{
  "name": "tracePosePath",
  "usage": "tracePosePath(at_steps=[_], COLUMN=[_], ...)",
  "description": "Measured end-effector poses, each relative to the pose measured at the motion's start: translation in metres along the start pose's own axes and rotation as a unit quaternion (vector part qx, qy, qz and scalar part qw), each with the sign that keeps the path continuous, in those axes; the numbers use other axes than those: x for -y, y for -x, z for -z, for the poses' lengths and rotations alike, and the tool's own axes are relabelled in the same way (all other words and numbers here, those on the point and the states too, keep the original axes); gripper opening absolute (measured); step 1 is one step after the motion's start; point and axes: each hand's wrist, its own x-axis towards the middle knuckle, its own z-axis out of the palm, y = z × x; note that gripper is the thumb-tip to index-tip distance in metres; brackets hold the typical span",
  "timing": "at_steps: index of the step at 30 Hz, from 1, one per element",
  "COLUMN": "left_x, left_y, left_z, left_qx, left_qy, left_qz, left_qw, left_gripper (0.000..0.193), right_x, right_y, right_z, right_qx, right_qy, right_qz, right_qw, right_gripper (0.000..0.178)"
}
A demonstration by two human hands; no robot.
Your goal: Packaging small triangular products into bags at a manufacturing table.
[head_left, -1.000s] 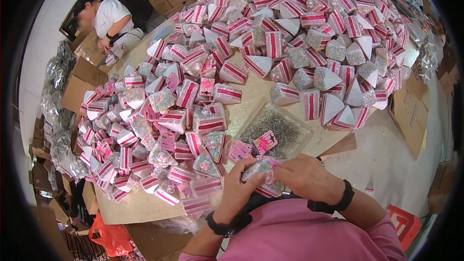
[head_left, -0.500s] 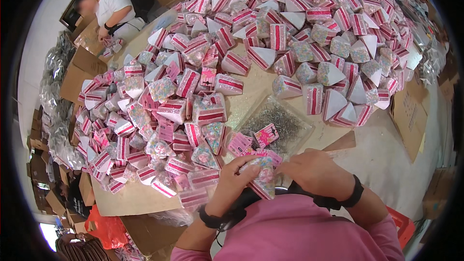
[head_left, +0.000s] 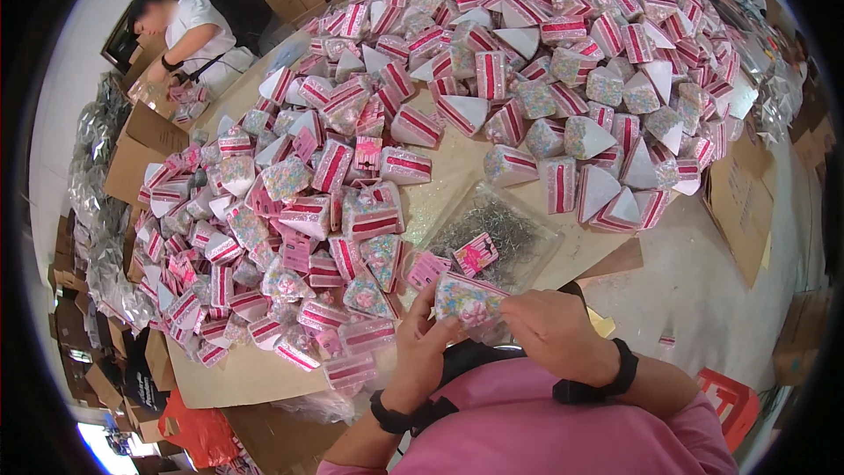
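Observation:
A toy cake slice (head_left: 470,301) with a pastel sprinkled top and a pink frosting swirl is held in front of my chest. My left hand (head_left: 420,347) grips it from the left, thumb on its near face. At the slice's right end my right hand (head_left: 563,330) has its fingers bent together in a pinch; whatever they hold is hidden. Just beyond the slice, a pink card tag (head_left: 428,269) and a brighter striped pink tag (head_left: 476,254) lie by a clear shallow tray (head_left: 547,246) of thin dark metal pieces (head_left: 489,222).
Many similar cake slices (head_left: 536,88) are heaped across the table's far side, with another heap (head_left: 264,237) at left. Cardboard (head_left: 737,211) leans at the right edge; a red stool (head_left: 728,406) stands below. A co-worker (head_left: 200,35) handles slices at the far left.
The cake slice has been raised and turned, so its sprinkled top faces up more. My right hand stays at its right end. Pink tags beside the slice are now hidden from sight.

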Motion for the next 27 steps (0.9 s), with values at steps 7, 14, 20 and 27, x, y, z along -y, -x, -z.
tracePosePath(at_steps=[7, 14, 20, 27], left_x=[0.009, 0.010, 0.012, 0.010], left_y=[-0.002, -0.004, -0.001, -0.002], left_z=[0.000, -0.004, -0.009, -0.013], left_qx=[-0.036, -0.046, -0.052, -0.063], left_qy=[0.023, -0.011, -0.064, -0.067], left_qz=[-0.015, -0.038, -0.068, -0.069], left_qw=[0.999, 0.998, 0.994, 0.993], left_gripper=[0.052, 0.052, 0.054, 0.054], right_x=[0.003, 0.004, 0.003, 0.003], right_y=[-0.004, -0.007, -0.009, -0.009], right_z=[-0.010, -0.009, -0.008, -0.005], right_qx=[-0.006, -0.015, -0.032, -0.014], right_qy=[0.040, 0.044, 0.052, 0.054], right_qz=[0.009, 0.006, 0.023, 0.011], right_qw=[0.999, 0.999, 0.998, 0.998], right_gripper=[0.013, 0.012, 0.013, 0.016])
